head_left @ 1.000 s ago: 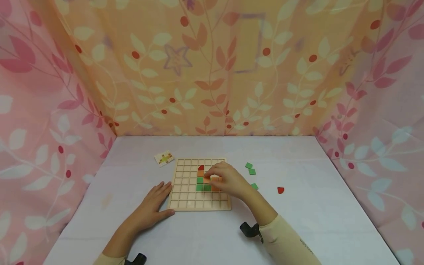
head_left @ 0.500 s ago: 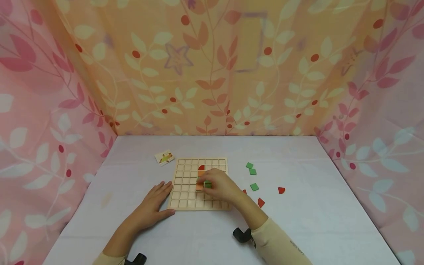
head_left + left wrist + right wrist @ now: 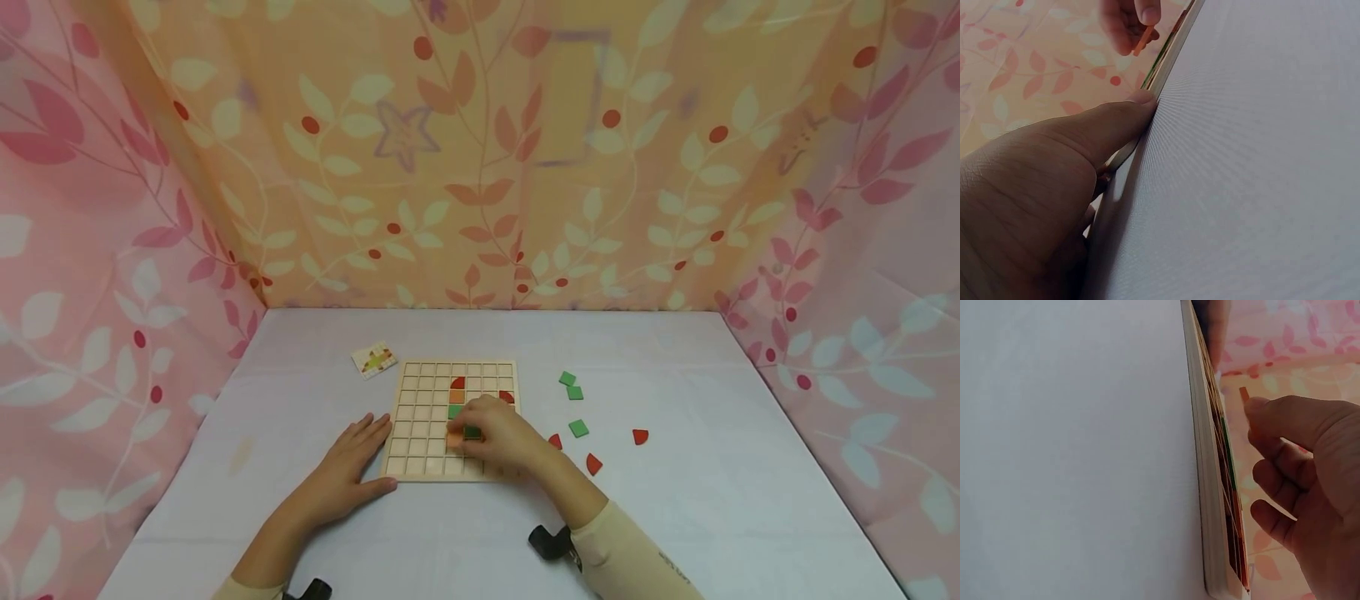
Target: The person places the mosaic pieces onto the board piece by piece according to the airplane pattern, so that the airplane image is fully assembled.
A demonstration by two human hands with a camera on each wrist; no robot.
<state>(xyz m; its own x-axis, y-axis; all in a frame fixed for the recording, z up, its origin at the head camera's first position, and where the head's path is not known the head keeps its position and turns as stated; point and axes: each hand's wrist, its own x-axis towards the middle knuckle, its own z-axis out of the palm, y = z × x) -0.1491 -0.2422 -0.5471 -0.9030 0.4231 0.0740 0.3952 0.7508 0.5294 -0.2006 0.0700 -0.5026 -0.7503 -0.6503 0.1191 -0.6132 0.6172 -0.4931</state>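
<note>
A wooden grid board [image 3: 416, 448] lies on the white table. My right hand [image 3: 504, 433] hovers over its middle, pinching a small orange square tile [image 3: 1245, 395] between thumb and fingertips. In the left wrist view the tile is tilted on edge, apart from the board. Set in the grid are a red quarter-round piece [image 3: 457, 383], an orange tile [image 3: 457, 397] and a green tile [image 3: 455, 412]; the right hand hides other cells. With fingers straight, my left hand [image 3: 337, 471] rests along the board's left edge, its thumb touching the near left corner.
Right of the board lie several loose green square tiles [image 3: 578, 427] and red quarter-round pieces [image 3: 594, 463]. A small pattern card [image 3: 374, 360] sits beyond the board's far left corner. Patterned cloth walls [image 3: 480, 250] enclose the table's back and sides.
My right hand has moved left and nearer over the board with the orange tile, uncovering a red piece at the grid's right side. The left hand stays in place.
</note>
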